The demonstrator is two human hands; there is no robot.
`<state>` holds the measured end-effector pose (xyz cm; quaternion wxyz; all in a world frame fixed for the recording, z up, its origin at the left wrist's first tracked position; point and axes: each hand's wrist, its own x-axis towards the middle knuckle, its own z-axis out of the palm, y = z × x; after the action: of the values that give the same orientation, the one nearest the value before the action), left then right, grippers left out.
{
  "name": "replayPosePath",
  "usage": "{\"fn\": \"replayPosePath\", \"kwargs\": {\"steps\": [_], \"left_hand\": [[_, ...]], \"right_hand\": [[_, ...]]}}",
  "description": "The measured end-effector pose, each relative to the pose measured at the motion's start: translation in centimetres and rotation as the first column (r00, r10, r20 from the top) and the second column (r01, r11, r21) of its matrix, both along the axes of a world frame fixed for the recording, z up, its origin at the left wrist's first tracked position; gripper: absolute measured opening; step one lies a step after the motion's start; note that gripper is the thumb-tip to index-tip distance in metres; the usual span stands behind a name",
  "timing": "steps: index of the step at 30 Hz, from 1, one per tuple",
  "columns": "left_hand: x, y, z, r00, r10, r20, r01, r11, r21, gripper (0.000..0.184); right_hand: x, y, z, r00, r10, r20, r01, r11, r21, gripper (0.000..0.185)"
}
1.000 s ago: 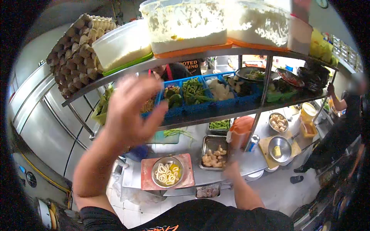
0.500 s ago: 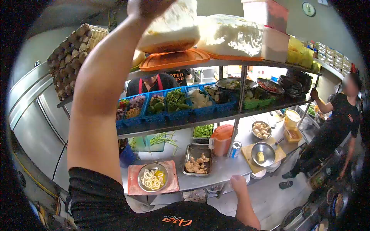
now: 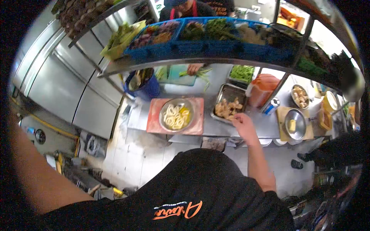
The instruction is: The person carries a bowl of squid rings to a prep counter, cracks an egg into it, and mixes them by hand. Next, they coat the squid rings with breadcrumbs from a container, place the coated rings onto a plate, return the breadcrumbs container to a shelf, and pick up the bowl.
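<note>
My right hand (image 3: 244, 126) is at the front right corner of a metal tray (image 3: 213, 111) of pale brown, knobbly pieces. Its fingers are curled together; what they hold, if anything, cannot be made out. My left forearm (image 3: 46, 173) runs up the left edge, and the hand lies outside the picture. In front of me a steel bowl (image 3: 162, 122) of pale rings and a yellow liquid, perhaps egg, sits on a red cutting board (image 3: 196, 127).
An orange pitcher (image 3: 263, 90) and a can (image 3: 272, 106) stand right of the tray. Farther right, a steel bowl (image 3: 302, 123) holds a yellow block. Blue baskets (image 3: 216, 50) of vegetables line the overhead shelf. A co-worker's hand (image 3: 195, 68) touches greens across the counter.
The view has tipped down and shifted. My left arm has come down from the large tub on the top shelf to the left edge. My right hand has reached the tray.
</note>
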<state>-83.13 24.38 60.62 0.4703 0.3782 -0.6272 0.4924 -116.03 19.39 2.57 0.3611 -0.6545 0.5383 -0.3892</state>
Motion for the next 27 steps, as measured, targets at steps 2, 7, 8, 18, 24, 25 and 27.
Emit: {"fn": "replayPosePath", "kwargs": {"steps": [2, 7, 8, 18, 24, 25, 27], "left_hand": [[1.9, 5.0, -2.3, 0.999, 0.013, 0.036, -0.015, 0.999, 0.052, 0.065], [6.4, 17.9, -6.8, 0.997, 0.053, 0.059, -0.063, 0.981, 0.186, 0.062], [6.9, 20.1, -7.5, 0.996, 0.066, 0.055, -0.076, 0.975, 0.209, 0.062], [14.3, 28.1, -14.3, 0.997, 0.051, -0.063, -0.025, 0.932, 0.360, 0.060], [19.7, 21.4, -24.3, 0.969, -0.122, -0.215, 0.211, 0.860, 0.464, 0.063], [20.6, 19.8, -26.5, 0.966, -0.185, -0.182, 0.249, 0.854, 0.456, 0.064], [20.2, 16.4, -30.2, 0.952, -0.240, -0.187, 0.300, 0.850, 0.433, 0.063]], "right_hand": [[3.9, -1.4, 1.2, 0.988, 0.130, -0.089, -0.127, 0.991, 0.033, 0.033], [14.8, -3.4, -1.1, 0.903, 0.280, -0.326, -0.269, 0.960, 0.080, 0.040], [16.9, -4.6, -5.0, 0.905, 0.287, -0.314, -0.274, 0.958, 0.087, 0.040], [17.7, -10.0, -9.9, 0.889, 0.123, -0.441, -0.016, 0.971, 0.239, 0.040], [13.3, -9.6, -2.7, 0.898, 0.083, -0.431, -0.003, 0.983, 0.183, 0.030], [13.2, -9.2, -2.1, 0.943, 0.072, -0.325, 0.009, 0.970, 0.242, 0.028], [13.7, -7.0, 3.1, 0.984, 0.082, -0.159, -0.033, 0.958, 0.284, 0.036]]}}
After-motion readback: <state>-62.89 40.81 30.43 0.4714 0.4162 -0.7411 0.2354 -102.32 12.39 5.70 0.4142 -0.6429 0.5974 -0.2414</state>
